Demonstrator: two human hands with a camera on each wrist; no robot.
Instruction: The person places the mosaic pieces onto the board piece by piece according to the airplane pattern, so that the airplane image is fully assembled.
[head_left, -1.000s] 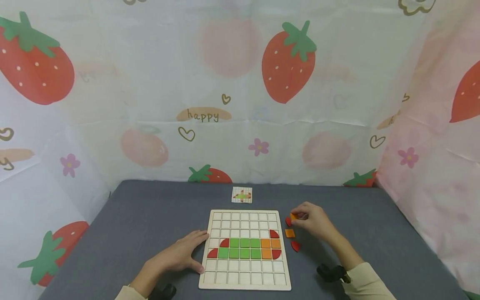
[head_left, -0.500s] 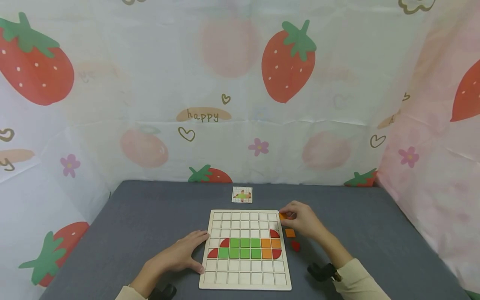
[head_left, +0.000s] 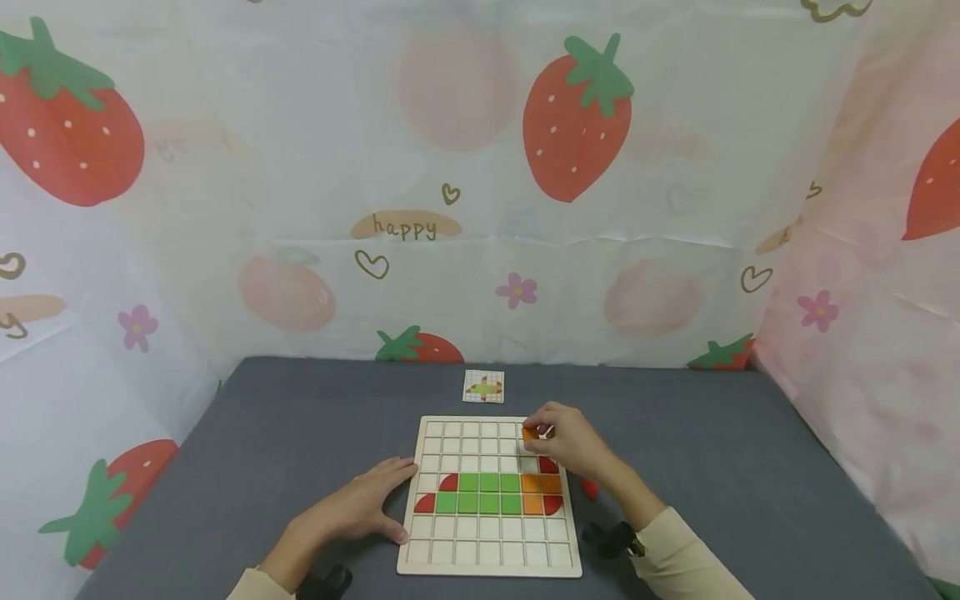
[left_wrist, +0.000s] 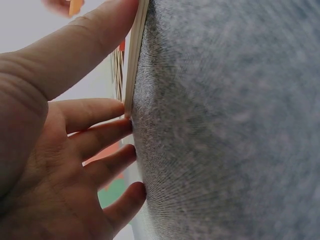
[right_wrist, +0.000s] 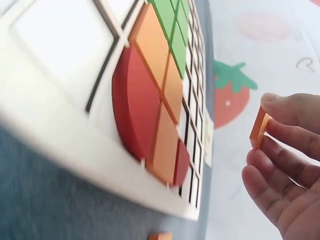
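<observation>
A pale wooden grid board lies on the dark grey table, with green square tiles, orange square tiles and red rounded tiles set in its middle rows. My right hand holds an orange square tile between thumb and fingers, raised over the board's upper right part. My left hand rests at the board's left edge, thumb and fingertips touching the rim, as the left wrist view shows too; its fingers are extended and spread.
A small pattern card lies behind the board. A loose red tile sits right of it, partly behind my right forearm. Another loose orange tile shows at the bottom of the right wrist view. A strawberry-print cloth hangs around the table.
My right hand has moved left with the orange tile, from the loose tiles beside the board to above the board's upper right. My left hand has stayed at the edge.
</observation>
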